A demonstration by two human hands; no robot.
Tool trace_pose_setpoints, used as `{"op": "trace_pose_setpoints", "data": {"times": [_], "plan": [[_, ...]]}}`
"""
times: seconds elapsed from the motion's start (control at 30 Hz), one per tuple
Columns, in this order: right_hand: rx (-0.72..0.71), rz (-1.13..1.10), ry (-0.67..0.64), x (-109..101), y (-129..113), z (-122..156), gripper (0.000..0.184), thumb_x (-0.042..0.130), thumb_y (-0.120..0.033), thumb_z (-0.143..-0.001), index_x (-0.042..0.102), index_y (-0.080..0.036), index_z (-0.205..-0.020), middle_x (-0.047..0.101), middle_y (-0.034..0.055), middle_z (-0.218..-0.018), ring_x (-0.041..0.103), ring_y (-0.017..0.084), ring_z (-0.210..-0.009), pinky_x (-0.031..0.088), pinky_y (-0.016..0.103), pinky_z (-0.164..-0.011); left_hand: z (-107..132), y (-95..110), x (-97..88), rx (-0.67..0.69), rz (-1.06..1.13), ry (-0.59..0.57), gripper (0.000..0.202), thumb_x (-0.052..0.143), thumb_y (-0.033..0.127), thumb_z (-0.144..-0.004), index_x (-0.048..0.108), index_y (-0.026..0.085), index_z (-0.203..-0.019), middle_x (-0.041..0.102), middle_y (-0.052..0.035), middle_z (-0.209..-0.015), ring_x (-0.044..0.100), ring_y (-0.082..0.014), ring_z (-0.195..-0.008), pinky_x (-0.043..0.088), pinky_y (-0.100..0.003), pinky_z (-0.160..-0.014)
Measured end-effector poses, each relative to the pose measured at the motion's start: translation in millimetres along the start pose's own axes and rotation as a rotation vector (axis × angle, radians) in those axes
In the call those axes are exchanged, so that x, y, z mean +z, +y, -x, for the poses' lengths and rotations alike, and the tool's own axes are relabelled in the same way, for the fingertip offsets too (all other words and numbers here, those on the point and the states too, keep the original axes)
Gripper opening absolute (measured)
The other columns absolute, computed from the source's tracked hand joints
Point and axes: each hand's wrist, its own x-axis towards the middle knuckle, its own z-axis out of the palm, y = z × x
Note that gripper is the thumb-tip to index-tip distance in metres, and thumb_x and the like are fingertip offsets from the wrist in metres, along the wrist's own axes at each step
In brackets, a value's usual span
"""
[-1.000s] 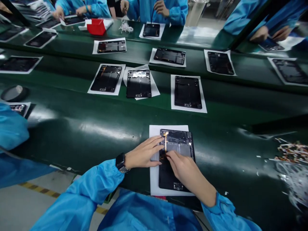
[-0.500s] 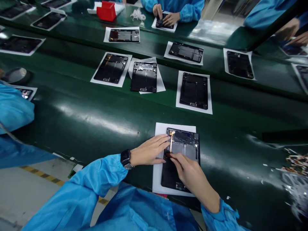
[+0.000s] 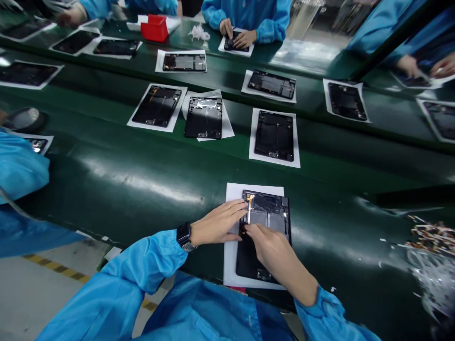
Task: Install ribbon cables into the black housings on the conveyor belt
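1. At the far left a co-worker's blue sleeve (image 3: 19, 166) reached over the belt, with a roll of tape (image 3: 23, 118) lying just beyond it.
2. My left hand (image 3: 216, 223), a dark watch (image 3: 185, 235) on its wrist, lay flat and open on the white paper sheet (image 3: 231, 258), its fingertips (image 3: 241, 206) touching the left edge of the open tablet (image 3: 265, 237); it gripped nothing.
3. The tablet lay back-up on that sheet at the near edge of the belt, right in front of me, and a thin orange ribbon cable (image 3: 249, 210) ran down its upper left part.
4. My right hand (image 3: 273, 246) rested on the tablet's middle, fingers pinched narrow at the cable's lower end; whether they actually held it I could not tell.
5. A small label sat near the tablet's bottom edge, too small to read; I saw no other writing or brand.
6. The surface was a glossy dark green conveyor belt (image 3: 142, 175), with more tablets on paper sheets (image 3: 274, 136) in rows farther along.
7. A red box (image 3: 154, 28) stood at the far side, where people in blue coats (image 3: 249, 12) worked.
8. At the far right lay a heap of scraps (image 3: 432, 237).
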Motion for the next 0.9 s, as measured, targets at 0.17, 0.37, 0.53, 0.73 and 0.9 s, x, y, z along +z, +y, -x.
{"op": "trace_pose_setpoints", "data": {"times": [0.17,0.37,0.53,0.73,0.9], "plan": [[0.030,0.076,-0.020,-2,1,2,0.024,0.044,0.002,-0.087,0.056,-0.017,-0.094,0.062,0.0032,-0.079,0.061,0.020,-0.064,0.039,0.030,-0.057,-1,-1,1.0,-0.001,-0.014,-0.003,0.079,0.076,0.038,-0.080,0.034,0.011,-0.140,0.037,-0.0203,-0.149,0.027,-0.0302,-0.144,0.030,-0.045,-0.119],[0.038,0.100,-0.040,4,-15,-10,0.024,0.043,0.003,-0.085,0.056,-0.018,-0.085,0.062,0.0040,-0.077,0.061,0.020,-0.063,0.038,0.030,-0.055,3,-2,3.4,0.009,0.031,0.021,0.074,0.073,0.038,-0.083,0.034,0.013,-0.141,0.037,-0.0202,-0.149,0.028,-0.0304,-0.144,0.031,-0.048,-0.118],[0.181,-0.189,0.314,9,9,16,0.015,0.049,-0.019,-0.097,0.063,-0.018,-0.104,0.071,0.0052,-0.089,0.068,0.019,-0.075,0.049,0.027,-0.067,-10,-5,-11.4,-0.024,0.060,0.108,0.050,0.064,0.039,-0.091,0.047,0.017,-0.132,0.049,-0.0147,-0.139,0.042,-0.0255,-0.134,0.038,-0.043,-0.112],[0.532,-0.314,0.776,29,23,81,0.023,0.060,-0.036,-0.092,0.069,-0.019,-0.104,0.073,0.0070,-0.099,0.069,0.023,-0.089,0.051,0.032,-0.085,-88,-20,-21.1,-0.325,-0.279,0.039,0.034,0.061,0.033,-0.091,0.056,0.012,-0.117,0.060,-0.0149,-0.117,0.054,-0.0295,-0.114,0.044,-0.043,-0.097],[0.933,-0.317,0.980,45,7,121,0.035,0.061,-0.050,-0.087,0.072,-0.024,-0.107,0.073,0.0092,-0.096,0.069,0.031,-0.088,0.054,0.040,-0.077,-116,-28,-18.7,-0.311,-0.334,-0.139,0.009,0.064,0.025,-0.086,0.064,0.017,-0.083,0.067,-0.0054,-0.085,0.064,-0.0208,-0.084,0.048,-0.027,-0.075]]}}
